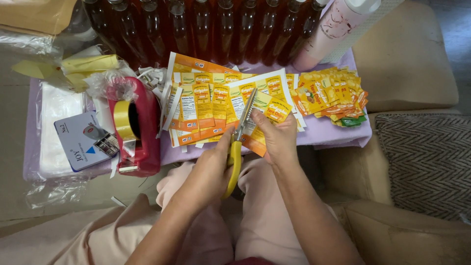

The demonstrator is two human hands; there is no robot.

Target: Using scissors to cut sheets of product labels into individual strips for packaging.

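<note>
Left hand (pixel 211 169) grips yellow-handled scissors (pixel 239 142) pointing to one o'clock, while right hand (pixel 278 140) pinches the label sheet (pixel 255 98).

- Low table under a pale lilac plastic cover (pixel 338 133), edge facing the person's lap.
- Back row: dark amber glass bottles (pixel 196 29), upright, close together; a pink plastic bottle (pixel 333 29) at the right end.
- Centre: printed orange-and-yellow label sheets (pixel 206 105), overlapping.
- Right: heap of small cut yellow labels (pixel 333 95).
- Left: red tape dispenser (pixel 140 130) with yellow roll; beside it a white-and-blue flat box (pixel 81 142) on clear plastic bags (pixel 56 108).
</note>
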